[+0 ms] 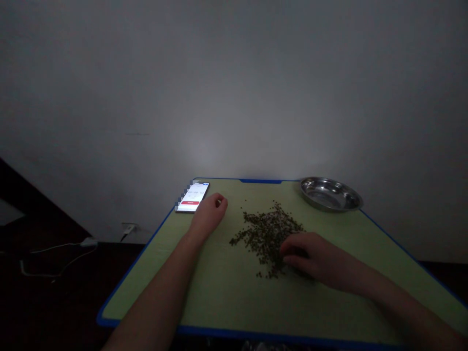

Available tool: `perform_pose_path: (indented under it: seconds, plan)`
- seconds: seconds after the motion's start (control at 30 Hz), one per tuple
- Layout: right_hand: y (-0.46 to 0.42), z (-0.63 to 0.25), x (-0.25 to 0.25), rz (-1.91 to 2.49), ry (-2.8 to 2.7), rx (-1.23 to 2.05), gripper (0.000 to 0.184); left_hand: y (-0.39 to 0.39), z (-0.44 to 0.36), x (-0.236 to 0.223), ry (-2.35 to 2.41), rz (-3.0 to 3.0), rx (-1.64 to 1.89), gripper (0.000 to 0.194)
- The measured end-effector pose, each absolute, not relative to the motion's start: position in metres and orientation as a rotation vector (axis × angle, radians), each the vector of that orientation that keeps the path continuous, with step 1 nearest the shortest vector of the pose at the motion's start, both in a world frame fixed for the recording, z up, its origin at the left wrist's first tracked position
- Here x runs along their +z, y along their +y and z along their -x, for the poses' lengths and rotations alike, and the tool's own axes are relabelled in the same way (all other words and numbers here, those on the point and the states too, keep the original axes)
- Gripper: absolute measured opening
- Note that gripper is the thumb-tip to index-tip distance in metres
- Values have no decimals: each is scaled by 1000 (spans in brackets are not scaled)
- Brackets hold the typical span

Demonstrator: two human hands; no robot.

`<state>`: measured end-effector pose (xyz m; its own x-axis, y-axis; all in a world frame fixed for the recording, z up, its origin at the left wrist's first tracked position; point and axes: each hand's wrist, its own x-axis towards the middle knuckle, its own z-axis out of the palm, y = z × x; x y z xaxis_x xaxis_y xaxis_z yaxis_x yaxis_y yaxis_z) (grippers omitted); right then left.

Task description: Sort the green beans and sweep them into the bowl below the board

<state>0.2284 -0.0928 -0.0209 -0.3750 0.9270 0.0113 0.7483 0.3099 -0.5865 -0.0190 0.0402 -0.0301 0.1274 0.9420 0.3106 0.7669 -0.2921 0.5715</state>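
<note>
Small dark grains (265,234), like dried beans or seeds, lie in a loose, spread-out heap on the green tabletop (219,292). At the heap's right side, my right hand (309,253) is curled with thumb and fingertips close together among the grains. Whatever is between those fingertips is too small and dark to make out. My left hand (211,213) rests left of the heap, its fingers curled inward beside a lit phone (190,199). The inside of that hand is hidden.
A shallow oval steel bowl (331,195) stands at the table's back right corner. A blue edge (234,334) rims the table, and a grey wall (234,97) rises behind it. White cables (62,265) and a wall socket (129,227) are at the left.
</note>
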Motion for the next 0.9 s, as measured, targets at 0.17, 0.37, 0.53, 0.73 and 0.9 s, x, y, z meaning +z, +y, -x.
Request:
perform_pose_path:
  seconds: [0.17, 0.37, 0.53, 0.73, 0.9]
  plan:
    - [-81, -225, -27, 1534, -2290, 549, 12, 39, 18, -32, 1645, -2149, 909, 25]
    - [-52, -228, -28, 1513, -2306, 396, 13, 38, 18, -33, 1610, -2161, 909, 25]
    - [-26, -233, -31, 1538, -2283, 295, 14, 38, 17, -34, 1593, -2186, 878, 25]
    - [-4, -238, -32, 1577, -2254, 174, 15, 38, 16, -35, 1581, -2195, 867, 25]
    - [10, -240, -34, 1612, -2232, 100, 16, 39, 15, -38, 1549, -2233, 855, 25]
